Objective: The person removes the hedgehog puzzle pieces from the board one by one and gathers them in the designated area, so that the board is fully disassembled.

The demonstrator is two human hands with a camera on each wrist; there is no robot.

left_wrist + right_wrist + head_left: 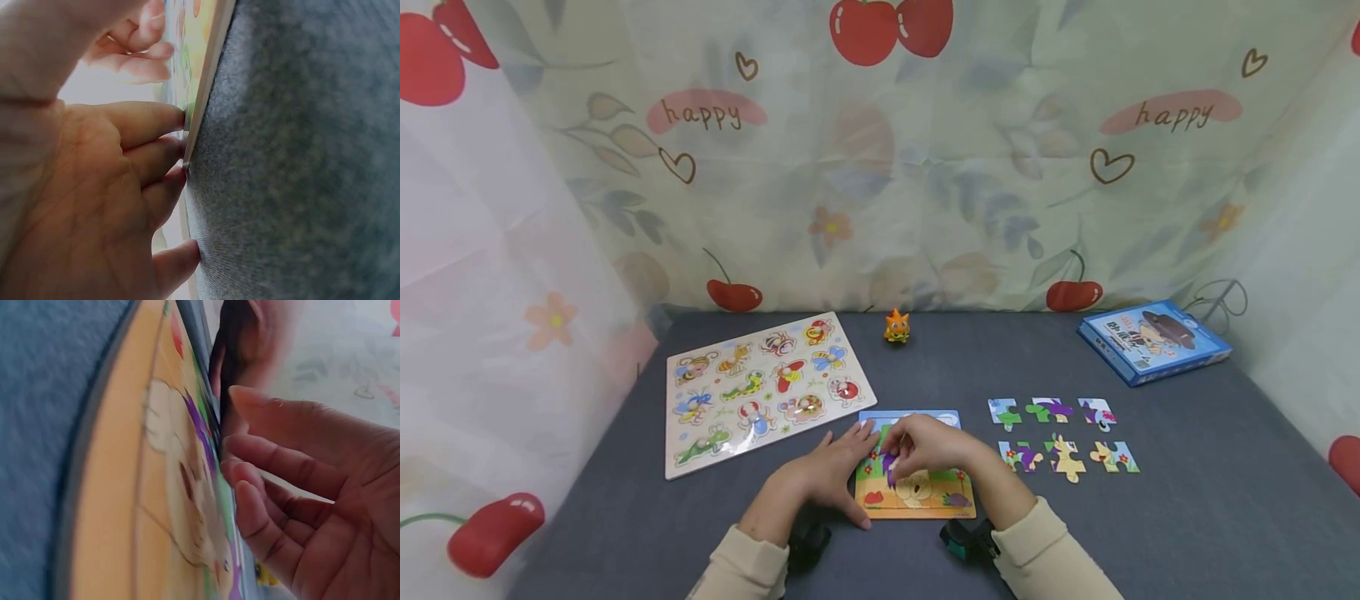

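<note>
A small picture puzzle board [917, 512] with an orange lower border lies at the middle of the table. My left hand [829, 477] rests along the board's left edge, its fingers extended; in the left wrist view fingertips [175, 119] touch the rim. Over the board's middle, my right hand [928, 444] has loosely bent fingers near a purple part of the picture. The right wrist view shows no piece between those fingers [250, 503]. This hand hides much of the board's upper middle. Several loose jigsaw pieces [1066, 458] lie in two rows to the right.
A larger white insect puzzle board [715, 461] lies at the left, its corner near the small board. An orange spiky toy figure [897, 327] stands at the back. At the back right is a blue box [1157, 340], with a thin cable [1225, 292] behind it.
</note>
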